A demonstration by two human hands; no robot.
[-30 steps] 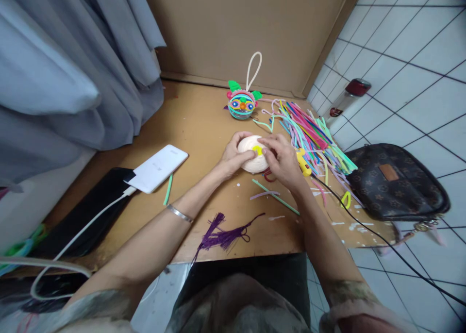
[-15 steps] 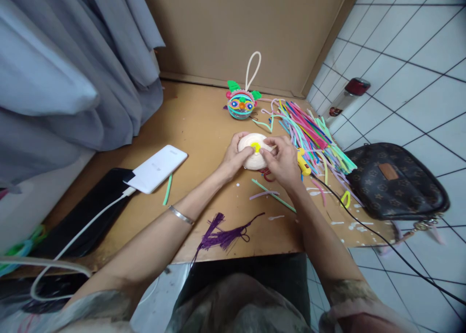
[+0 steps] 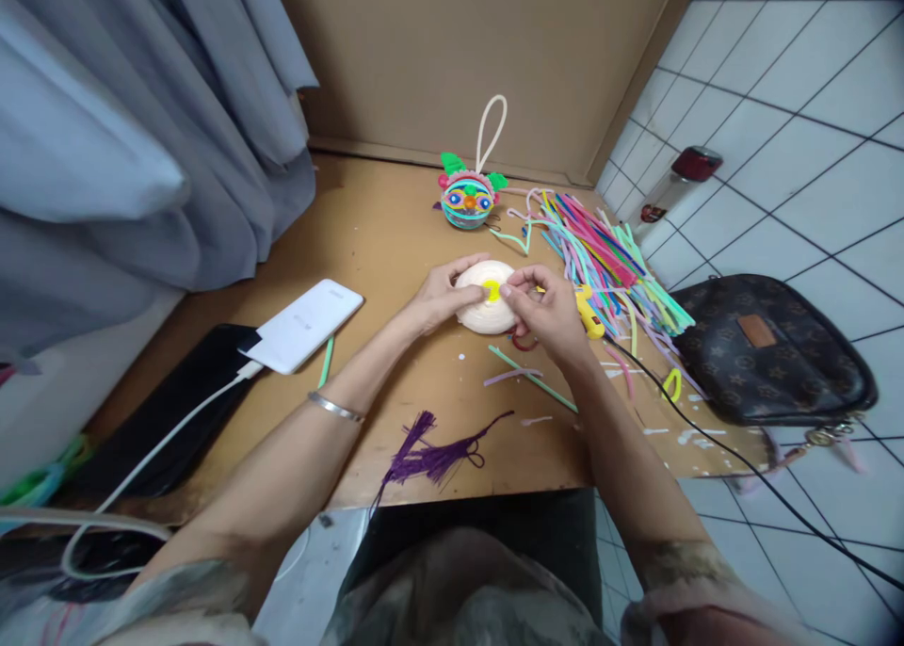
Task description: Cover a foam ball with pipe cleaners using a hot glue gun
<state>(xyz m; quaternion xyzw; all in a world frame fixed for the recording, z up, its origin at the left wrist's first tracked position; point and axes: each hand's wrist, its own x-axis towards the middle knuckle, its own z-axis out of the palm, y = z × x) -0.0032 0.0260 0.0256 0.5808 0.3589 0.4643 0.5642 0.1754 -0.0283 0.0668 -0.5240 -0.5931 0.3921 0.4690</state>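
Observation:
A cream-coloured round thing with coiled ridges (image 3: 486,320) is held up between my two hands over the table. Yellow strip material (image 3: 492,290) forms a small patch at its centre. My left hand (image 3: 446,296) grips the round thing from the left, thumb lying on its face by the yellow patch. On the other side my right hand (image 3: 545,309) is closed, thumb and forefinger pinched at the edge of the yellow patch. Just right of that hand lies a yellow glue gun (image 3: 589,313) with a black cord, partly hidden.
Behind stands a lion-face ornament (image 3: 469,201) with a white loop. Colourful pipe cleaners (image 3: 600,250) are heaped at right, near a brown patterned bag (image 3: 777,354). A purple tassel (image 3: 434,458) lies in front. A white power bank (image 3: 307,326) with a cable is at left.
The round thing has shifted slightly left and turned a little. My left hand has moved left with it, while my right thumb and forefinger stay at the yellow patch.

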